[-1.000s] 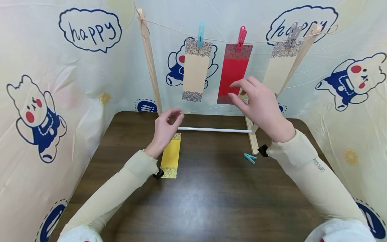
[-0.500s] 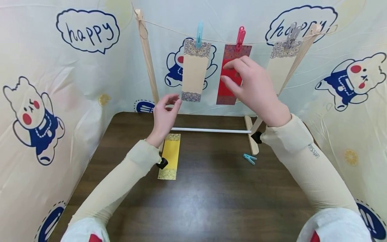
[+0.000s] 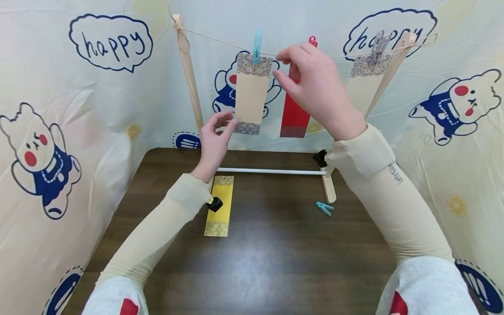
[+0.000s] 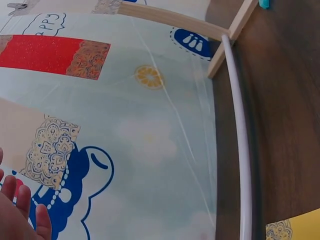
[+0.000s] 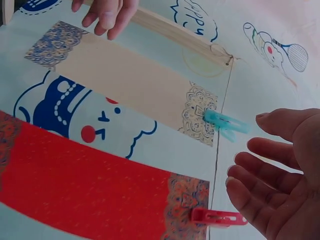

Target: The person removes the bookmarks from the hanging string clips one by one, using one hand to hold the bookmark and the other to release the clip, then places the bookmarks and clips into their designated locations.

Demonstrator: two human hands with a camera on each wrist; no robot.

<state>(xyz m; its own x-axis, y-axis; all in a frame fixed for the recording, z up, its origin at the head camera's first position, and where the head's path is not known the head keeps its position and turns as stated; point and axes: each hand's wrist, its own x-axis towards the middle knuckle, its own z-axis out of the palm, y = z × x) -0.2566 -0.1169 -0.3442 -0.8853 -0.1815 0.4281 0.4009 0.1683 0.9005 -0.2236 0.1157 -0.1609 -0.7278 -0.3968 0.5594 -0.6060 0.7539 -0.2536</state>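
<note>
A cream card [image 3: 251,94] with patterned ends hangs from the string by a light blue clothespin [image 3: 257,47]. My left hand [image 3: 214,142] is raised beside its lower left corner, fingers relaxed and holding nothing; whether it touches the card I cannot tell. Higher up, my right hand [image 3: 319,83] reaches in front of the red card [image 3: 293,116], thumb and fingers apart near the string. In the right wrist view that hand [image 5: 277,175] is empty, between the light blue clothespin [image 5: 225,122] and the red clothespin [image 5: 218,217].
Wooden posts [image 3: 189,74] hold the string, joined low down by a white rod [image 3: 271,171]. Another cream card [image 3: 364,85] hangs at the right from a grey clothespin [image 3: 379,47]. On the table [image 3: 271,262] lie a yellow card [image 3: 221,216] and a loose blue clothespin [image 3: 324,208].
My right hand has risen and moved left, from the red card's lower part toward the cream card's top. My left hand has risen to the cream card's lower edge.
</note>
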